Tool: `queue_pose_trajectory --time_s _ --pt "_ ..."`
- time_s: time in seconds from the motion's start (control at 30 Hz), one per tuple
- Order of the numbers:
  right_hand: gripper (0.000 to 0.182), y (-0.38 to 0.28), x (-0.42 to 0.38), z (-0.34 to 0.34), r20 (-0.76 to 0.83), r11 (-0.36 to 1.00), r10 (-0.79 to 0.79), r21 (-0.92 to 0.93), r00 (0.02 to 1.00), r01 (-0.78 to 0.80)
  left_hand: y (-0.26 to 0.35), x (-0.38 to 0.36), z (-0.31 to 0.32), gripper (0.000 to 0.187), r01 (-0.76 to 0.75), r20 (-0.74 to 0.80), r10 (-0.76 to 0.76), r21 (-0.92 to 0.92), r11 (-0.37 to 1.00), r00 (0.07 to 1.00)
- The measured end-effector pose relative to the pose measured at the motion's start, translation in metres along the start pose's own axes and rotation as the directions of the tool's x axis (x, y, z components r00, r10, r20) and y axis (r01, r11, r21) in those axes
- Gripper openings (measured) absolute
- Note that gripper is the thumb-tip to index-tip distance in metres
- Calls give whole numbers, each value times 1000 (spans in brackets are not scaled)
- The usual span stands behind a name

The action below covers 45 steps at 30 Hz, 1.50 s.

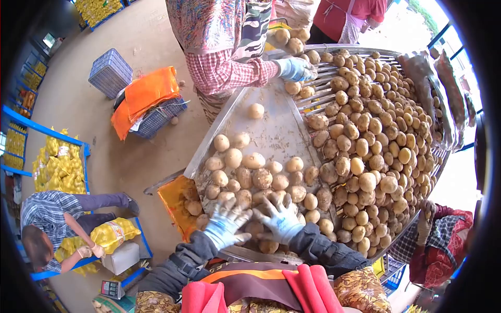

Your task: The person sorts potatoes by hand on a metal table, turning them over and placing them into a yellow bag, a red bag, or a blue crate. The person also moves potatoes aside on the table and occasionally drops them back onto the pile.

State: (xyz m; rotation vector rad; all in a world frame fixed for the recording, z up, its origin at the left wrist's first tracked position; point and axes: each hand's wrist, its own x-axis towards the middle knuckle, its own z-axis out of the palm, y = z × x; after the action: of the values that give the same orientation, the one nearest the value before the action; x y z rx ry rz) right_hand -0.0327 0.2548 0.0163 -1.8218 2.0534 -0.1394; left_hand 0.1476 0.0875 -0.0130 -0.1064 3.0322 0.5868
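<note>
Potatoes lie in a cluster on a metal sorting chute in front of me. My left hand, in a light blue and grey work glove, rests on the near potatoes with its fingers spread. Beside it, my right hand wears the same kind of glove, and its fingers are also apart on the potatoes. Neither hand grips anything. Left of the chute's lower end hangs an orange bag with potatoes in it. A few potatoes under my palms are partly hidden.
A heap of potatoes covers the slatted metal rack to the right. Across from me a co-worker's gloved hand touches potatoes. Blue crates stand on the floor. Another person handles a yellow net bag at the left.
</note>
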Motion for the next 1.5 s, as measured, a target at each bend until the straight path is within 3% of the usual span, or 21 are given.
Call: queue_pose_trajectory --time_s 0.07,0.2,0.33,0.4,0.43,0.47,0.53,0.57,0.73,0.8,0.87,0.9,0.93,0.97,1.0,1.07,1.1,1.13,1.2,1.4,1.5 --pt "84 -6 -21 18 79 997 -73 -6 994 73 8 -5 11 75 -9 134 -10 138 990 991" --pt "84 -29 -6 15 -15 999 -37 -2 999 37 -15 -17 6 71 95 103 -111 147 985 988" --pt "77 -53 53 36 -142 985 -167 11 976 170 -43 -38 4 75 273 14 -279 175 946 960" --pt "32 -45 83 30 -52 941 -310 123 949 314 -51 -45 -2 71 355 40 -365 154 922 930" --pt "14 -44 93 0 -92 947 -120 290 989 142 -52 -49 1 71 364 43 -374 153 919 926" --pt "7 -36 104 -32 -329 959 -31 258 944 121 -50 -53 7 69 350 37 -357 124 928 933" --pt "28 1 136 -34 -477 969 226 201 849 -145 -41 -58 15 63 366 127 -367 30 930 922" --pt "48 25 149 -23 -455 952 269 -8 849 -306 -36 -59 18 58 324 50 -326 45 945 944" --pt "56 52 157 -35 -71 955 296 14 952 -296 -18 -38 4 41 265 -203 -294 -159 951 934" --pt "55 49 148 -37 67 933 351 61 934 -355 -8 -27 -5 27 268 -126 -529 -751 603 839" --pt "55 47 127 -22 -272 901 370 337 888 -272 -7 -15 2 32 197 -172 -481 -757 623 860" --pt "58 45 115 -14 -353 803 363 588 862 -98 -2 -5 4 34 120 -161 -548 -889 441 821" --pt "62 22 97 -29 -215 591 456 799 864 -113 4 4 6 37 27 -126 -610 -971 236 783" --pt "63 7 80 -37 -148 453 464 887 873 -90 7 14 -3 44 40 -159 -571 -947 320 805" --pt "64 -5 66 -37 -86 301 465 951 881 -67 11 22 -8 52 92 -8 -544 -983 157 839" --pt "66 -22 40 -24 -80 91 467 995 881 42 37 41 -21 60 -12 250 -412 -843 -538 876" --pt "70 -28 29 -22 -52 69 519 997 853 19 41 47 -14 66 -77 153 -312 -784 -615 938" --pt "64 -33 21 -17 -92 44 581 996 808 82 47 47 -9 66 -63 156 -295 -784 -617 943" --pt "49 -30 0 -17 -362 510 577 860 732 22 61 47 -5 66 -43 165 -241 -736 -676 957" --pt "29 -34 -42 -4 -386 330 676 920 628 211 102 41 -4 70 50 206 -138 -710 -703 969" --pt "15 -32 -55 -2 -548 548 638 817 541 181 119 40 -2 62 94 235 -87 -661 -744 968"
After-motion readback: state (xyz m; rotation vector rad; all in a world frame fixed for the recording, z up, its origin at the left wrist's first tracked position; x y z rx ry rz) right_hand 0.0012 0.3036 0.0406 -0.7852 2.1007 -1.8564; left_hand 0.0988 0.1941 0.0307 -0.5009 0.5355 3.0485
